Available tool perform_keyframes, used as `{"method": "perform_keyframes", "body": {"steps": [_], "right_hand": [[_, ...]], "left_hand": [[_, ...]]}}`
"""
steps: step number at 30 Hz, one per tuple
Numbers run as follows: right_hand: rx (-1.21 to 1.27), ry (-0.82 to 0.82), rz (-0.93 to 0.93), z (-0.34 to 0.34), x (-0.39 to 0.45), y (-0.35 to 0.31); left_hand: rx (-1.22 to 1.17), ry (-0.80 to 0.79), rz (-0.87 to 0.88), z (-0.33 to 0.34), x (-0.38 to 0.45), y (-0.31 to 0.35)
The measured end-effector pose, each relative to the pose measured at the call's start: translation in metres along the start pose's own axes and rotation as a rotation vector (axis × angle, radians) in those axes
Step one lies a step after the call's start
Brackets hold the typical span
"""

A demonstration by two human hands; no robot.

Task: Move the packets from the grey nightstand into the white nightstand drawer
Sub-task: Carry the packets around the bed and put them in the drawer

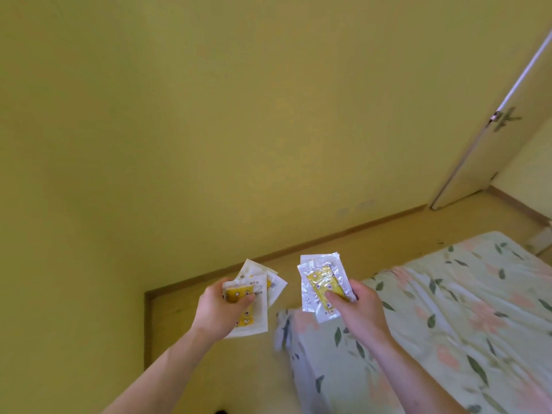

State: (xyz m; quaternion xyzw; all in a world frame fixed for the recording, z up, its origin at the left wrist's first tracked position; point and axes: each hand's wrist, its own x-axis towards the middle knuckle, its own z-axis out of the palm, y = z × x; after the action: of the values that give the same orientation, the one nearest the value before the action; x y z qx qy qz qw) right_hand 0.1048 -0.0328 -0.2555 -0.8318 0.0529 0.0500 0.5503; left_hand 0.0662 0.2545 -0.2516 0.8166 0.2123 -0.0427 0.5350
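A: Two fans of packets are being carried, one per hand. Left hand [219, 309] is gripping the left packets [254, 297], thumb clamping across the top yellow-printed one, the others splaying out toward 1 o'clock behind it.

B: Right side?

A: Right hand [360, 307] is pinching the right packets [321, 286], thumb pressing on the front face, fingers curling behind. At least two clear sachets are overlapping there; exact count cannot be read.

B: Why are they being held fanned?

A: Judgement: thumb-over-stack is keeping slippery film sleeves from sliding apart during transit, and splitting the load is freeing neither hand, so the drawer will need to be standing open already or one bundle will need setting down.

B: Nightstands?

A: Neither the grey nor the white one is showing. Bed [433, 318] with leaf-print sheet is lying at 4 o'clock of the hands, yellow wall [209, 130] is filling 12 o'clock, door [493, 144] is standing ajar at 2 o'clock. Packets are hanging in the air above the floor [185, 312].

B: Stage?

A: Likely mid-carry; nothing deposited yet.
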Motion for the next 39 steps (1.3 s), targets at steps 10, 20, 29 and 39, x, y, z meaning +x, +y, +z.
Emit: {"method": "perform_keyframes", "body": {"steps": [10, 20, 29, 39], "right_hand": [[0.062, 0.104, 0.067, 0.082, 0.102, -0.069], [0.058, 0.312, 0.141, 0.045, 0.231, -0.074], [0.192, 0.447, 0.197, -0.012, 0.378, -0.073], [0.214, 0.764, 0.251, -0.119, 0.463, -0.066]], "left_hand": [[0.046, -0.121, 0.072, -0.065, 0.182, 0.042], [0.136, -0.332, 0.263, 0.011, 0.34, 0.153], [0.189, -0.455, 0.359, 0.102, 0.475, 0.271], [0.204, -0.742, 0.475, 0.257, 0.577, 0.397]]}}
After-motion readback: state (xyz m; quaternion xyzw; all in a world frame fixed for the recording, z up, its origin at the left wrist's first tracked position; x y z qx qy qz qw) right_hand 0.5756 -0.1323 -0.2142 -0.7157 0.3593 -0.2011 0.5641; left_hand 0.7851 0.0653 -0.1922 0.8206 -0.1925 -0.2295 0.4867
